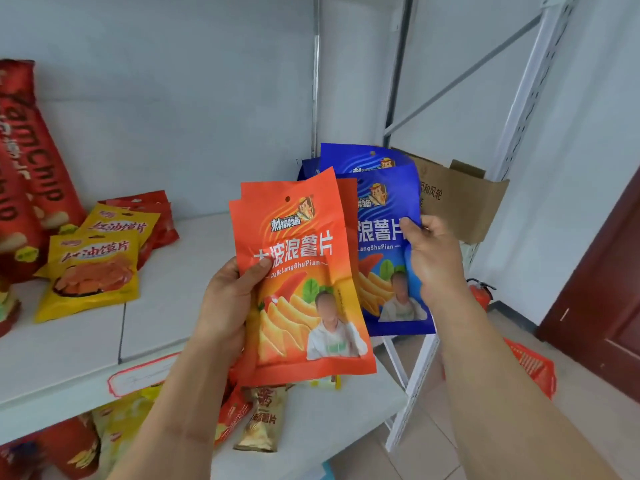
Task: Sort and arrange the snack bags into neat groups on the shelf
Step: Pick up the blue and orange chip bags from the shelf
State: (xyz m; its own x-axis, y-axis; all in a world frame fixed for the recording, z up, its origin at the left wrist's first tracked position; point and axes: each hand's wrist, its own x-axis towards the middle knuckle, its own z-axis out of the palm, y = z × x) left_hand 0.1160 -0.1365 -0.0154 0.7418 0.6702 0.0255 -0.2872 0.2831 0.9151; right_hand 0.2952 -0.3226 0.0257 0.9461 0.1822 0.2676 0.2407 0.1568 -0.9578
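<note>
Left hand (230,299) pinches orange chip bags (301,282); right hand (433,261), three o'clock, grips blue chip bags (384,244). Slick stacks could slip, mixing colours.

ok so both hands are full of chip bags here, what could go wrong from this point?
1. The left hand pinches several orange bags by one edge only; the fanned stack could slip apart and drop.
2. The right hand holds the blue bags out past the shelf end, so a dropped one would likely hit the floor.
3. The yellow bags already overlap loosely; sliding new groups in beside them may disturb them.
</note>
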